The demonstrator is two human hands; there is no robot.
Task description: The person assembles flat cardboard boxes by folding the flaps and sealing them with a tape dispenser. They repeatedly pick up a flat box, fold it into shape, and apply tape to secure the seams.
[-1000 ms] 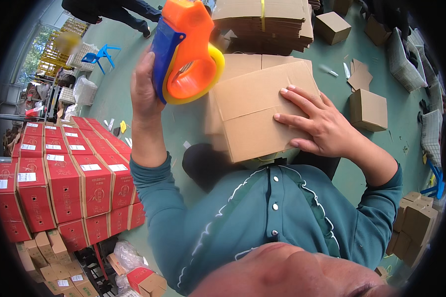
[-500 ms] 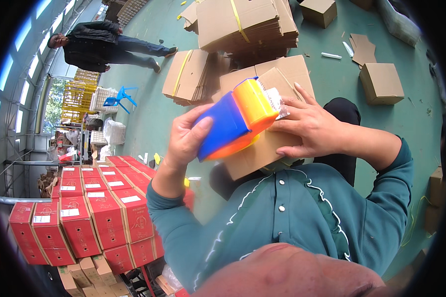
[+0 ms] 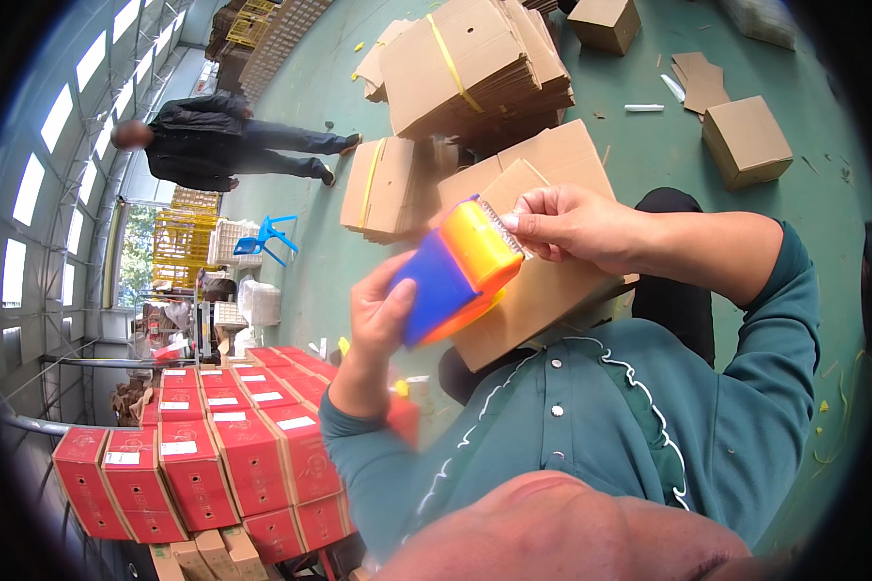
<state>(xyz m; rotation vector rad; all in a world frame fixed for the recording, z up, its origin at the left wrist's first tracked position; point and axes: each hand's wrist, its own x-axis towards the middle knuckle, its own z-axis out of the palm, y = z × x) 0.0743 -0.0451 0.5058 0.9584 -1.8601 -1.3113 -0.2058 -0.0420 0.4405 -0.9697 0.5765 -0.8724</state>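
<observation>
My left hand [image 3: 380,302] is closed around the blue body of a tape dispenser [image 3: 438,289], which has an orange-yellow guard and a serrated metal edge. At that edge, the thumb and fingers of my right hand [image 3: 579,228] are pinched together on the end of the packing tape, of which only a little shows. Below both hands a brown cardboard box [image 3: 552,305] rests in front of my body, partly covered by the dispenser. Larger brown cardboard [image 3: 586,160] lies just beyond it.
Strapped stacks of flat cardboard [image 3: 460,68] stand ahead, with a shorter stack [image 3: 383,189] nearer. A closed carton [image 3: 746,140] sits on the floor at right. Red boxes [image 3: 252,455] are piled at left. A person [image 3: 203,140] stands beyond a blue stool [image 3: 266,237].
My right hand has gone from lying spread over the box to a pinch at the dispenser's serrated edge. The dispenser has shifted slightly, still in my left hand.
</observation>
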